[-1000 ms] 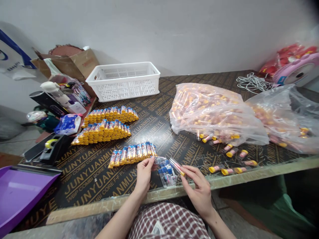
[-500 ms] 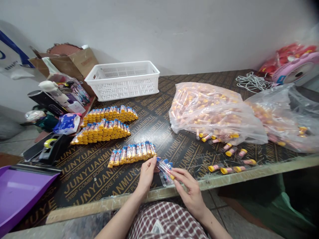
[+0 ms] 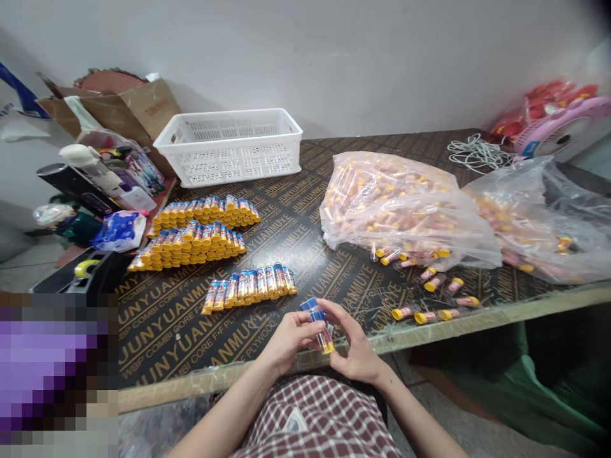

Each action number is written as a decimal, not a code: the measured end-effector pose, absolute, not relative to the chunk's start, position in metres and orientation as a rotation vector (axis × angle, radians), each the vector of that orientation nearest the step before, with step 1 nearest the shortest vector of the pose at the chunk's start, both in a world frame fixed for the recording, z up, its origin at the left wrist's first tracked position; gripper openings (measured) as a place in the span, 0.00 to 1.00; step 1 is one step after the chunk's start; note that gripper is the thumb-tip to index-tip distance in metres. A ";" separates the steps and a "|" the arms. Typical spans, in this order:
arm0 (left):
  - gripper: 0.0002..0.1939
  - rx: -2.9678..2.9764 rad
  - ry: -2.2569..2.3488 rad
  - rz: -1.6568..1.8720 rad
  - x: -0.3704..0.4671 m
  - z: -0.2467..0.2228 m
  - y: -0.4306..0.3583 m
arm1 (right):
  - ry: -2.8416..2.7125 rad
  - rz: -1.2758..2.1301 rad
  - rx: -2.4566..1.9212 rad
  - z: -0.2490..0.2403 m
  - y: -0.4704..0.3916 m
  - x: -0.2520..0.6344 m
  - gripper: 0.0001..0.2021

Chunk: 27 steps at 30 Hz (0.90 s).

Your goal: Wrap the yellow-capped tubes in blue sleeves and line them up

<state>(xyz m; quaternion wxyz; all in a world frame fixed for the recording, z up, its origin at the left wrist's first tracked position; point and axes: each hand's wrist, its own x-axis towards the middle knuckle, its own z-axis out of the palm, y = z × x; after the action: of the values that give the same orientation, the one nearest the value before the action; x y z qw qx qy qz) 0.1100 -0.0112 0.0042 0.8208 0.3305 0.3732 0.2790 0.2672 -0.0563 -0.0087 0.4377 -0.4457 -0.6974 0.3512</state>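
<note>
A small clear tube (image 3: 324, 340) with a yellow cap and pink contents is held between both hands over the table's front edge. A blue printed label (image 3: 310, 305) sticks up at its top end; how far it wraps the tube is hard to make out. My left hand (image 3: 289, 340) pinches the tube from the left, thumb across its front. My right hand (image 3: 356, 346) curves around the other side, forefinger at the label's top and thumb by the yellow cap. A row of labelled tubes (image 3: 251, 285) lies on the table beyond my left hand.
Stacks of labelled tubes (image 3: 191, 245) lie at left, before a white basket (image 3: 238, 156). Plastic bags of tubes (image 3: 396, 197) lie at right, with loose tubes (image 3: 434, 283) near the edge. A tape dispenser (image 3: 100, 270) and bottles (image 3: 83, 184) crowd the left side.
The tube has turned more upright and come nearer to me, with a blue label now standing at its top. My right fingers have moved up around it. The view has shifted slightly.
</note>
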 end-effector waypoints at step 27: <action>0.17 0.697 0.835 0.655 0.107 0.005 -0.014 | -1.719 0.938 -1.094 -0.011 -0.055 0.263 0.39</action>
<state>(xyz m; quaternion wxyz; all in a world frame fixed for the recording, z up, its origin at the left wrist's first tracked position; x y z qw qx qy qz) 0.1074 -0.0136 0.0050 0.8051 0.3254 0.3901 0.3061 0.2625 -0.0548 -0.0111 0.4342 -0.4391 -0.6904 0.3767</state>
